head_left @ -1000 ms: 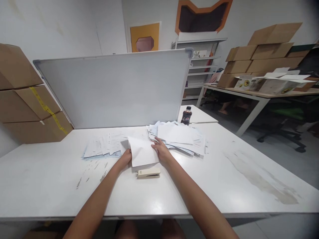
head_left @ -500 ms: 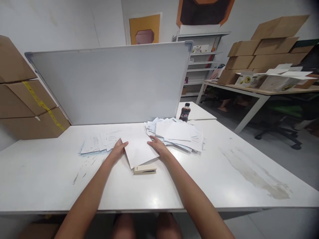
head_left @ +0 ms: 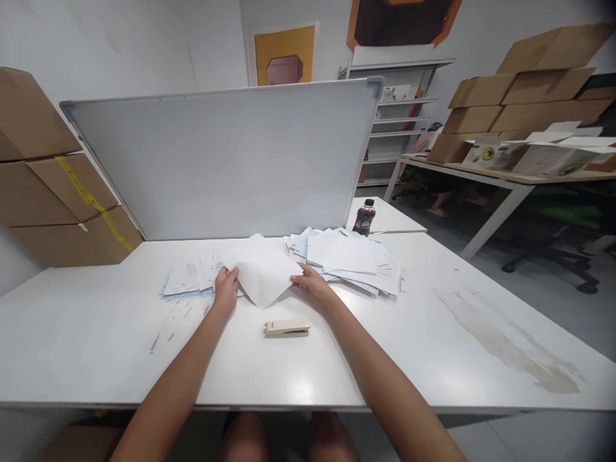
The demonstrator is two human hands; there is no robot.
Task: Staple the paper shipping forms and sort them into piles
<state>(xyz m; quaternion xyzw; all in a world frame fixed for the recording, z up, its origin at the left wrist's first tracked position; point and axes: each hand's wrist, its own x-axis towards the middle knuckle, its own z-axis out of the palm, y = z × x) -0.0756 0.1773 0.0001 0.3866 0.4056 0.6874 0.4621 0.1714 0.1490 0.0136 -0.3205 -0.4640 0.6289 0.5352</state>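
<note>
White paper [head_left: 262, 273] is held up between my two hands, its near corner pointing toward me; whether it is one sheet or more I cannot tell. My left hand [head_left: 226, 287] pinches its left edge, and my right hand [head_left: 310, 282] grips the right edge with thumb and fingers. Nearer to me a cream stapler [head_left: 287, 328] lies on the white table, apart from both hands. Left of the paper rests a stack of printed sheets [head_left: 185, 279]. A larger, untidy pile of papers [head_left: 353, 260] lies beyond my right hand.
A whiteboard [head_left: 221, 160] stands along the table's back edge. Cardboard boxes [head_left: 62, 192] are stacked at the left. A dark cola bottle [head_left: 364, 218] stands behind the paper pile. Grey smears mark the tabletop [head_left: 423, 359]. Another table with boxes [head_left: 510, 173] is at the right.
The paper has moved back, away from the stapler, and is now lifted and bent between my hands. The stapler shows fully. The view has shifted slightly left.
</note>
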